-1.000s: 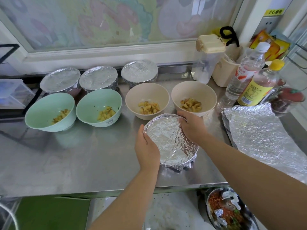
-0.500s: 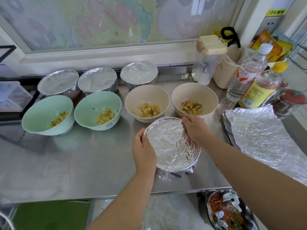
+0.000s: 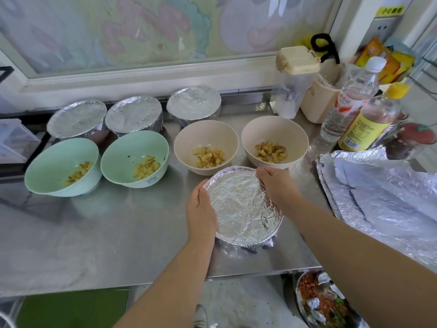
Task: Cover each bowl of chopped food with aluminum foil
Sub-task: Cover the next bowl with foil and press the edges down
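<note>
Steel counter (image 3: 94,233) below a window (image 3: 142,31); left hand (image 3: 201,209) and right hand (image 3: 275,185) tight around foil-covered bowl (image 3: 241,207).

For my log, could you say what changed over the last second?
Hardly anything: the left hand and right hand keep their grip on the foil-covered rim of the front bowl. Nothing taken or let go; the open bowls, covered bowls and foil sheets stayed put.
</note>
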Demonstrator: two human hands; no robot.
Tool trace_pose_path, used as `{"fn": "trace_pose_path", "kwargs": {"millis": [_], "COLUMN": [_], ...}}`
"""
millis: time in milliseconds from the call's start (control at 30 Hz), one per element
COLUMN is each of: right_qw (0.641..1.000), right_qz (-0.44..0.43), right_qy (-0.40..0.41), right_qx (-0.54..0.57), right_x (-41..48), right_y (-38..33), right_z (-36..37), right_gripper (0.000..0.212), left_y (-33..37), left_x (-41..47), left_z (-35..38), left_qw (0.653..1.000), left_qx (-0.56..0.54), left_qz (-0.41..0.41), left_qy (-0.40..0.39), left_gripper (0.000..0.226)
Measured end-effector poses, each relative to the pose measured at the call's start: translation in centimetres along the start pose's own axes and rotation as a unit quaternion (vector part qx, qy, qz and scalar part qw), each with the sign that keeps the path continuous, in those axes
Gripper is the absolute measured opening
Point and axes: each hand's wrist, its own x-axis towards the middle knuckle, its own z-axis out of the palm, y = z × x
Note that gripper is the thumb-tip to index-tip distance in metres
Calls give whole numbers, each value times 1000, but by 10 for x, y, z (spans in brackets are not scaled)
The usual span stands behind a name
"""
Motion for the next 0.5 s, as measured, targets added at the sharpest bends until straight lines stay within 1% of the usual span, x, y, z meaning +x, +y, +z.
{"fn": "trace_pose_path", "kwargs": {"millis": [100, 200, 267, 333, 400, 500], "right_qw": [999, 991, 986, 984, 974, 942], "right_qz": [-2, -17, -6, 16, 51, 100], "right_qy": [13, 83, 101, 61, 25, 38], "right_qx": [34, 104, 131, 167, 221, 317], "right_x": [-17, -52, -77, -88, -88, -84], "right_y": [-12, -10, 3, 22, 35, 42], "right_z": [-8, -23, -25, -16, 0, 16], "right_gripper": [30, 32, 33, 28, 29, 29], "left_y": [-1, -6, -7, -8, -9, -10], "left_x": [-4, -10, -12, -14, -18, -24], "left_z": [-3, -8, -9, -5, 0, 6], "left_qw": [1000, 1000, 1000, 1000, 999, 999], "left_qx": [-3, 8, 12, 10, 6, 4], "left_qz": [-6, -4, 1, 0, -5, -7], "left_qy": [-3, 10, 16, 25, 32, 38], "left_gripper": [32, 31, 29, 30, 31, 29]}}
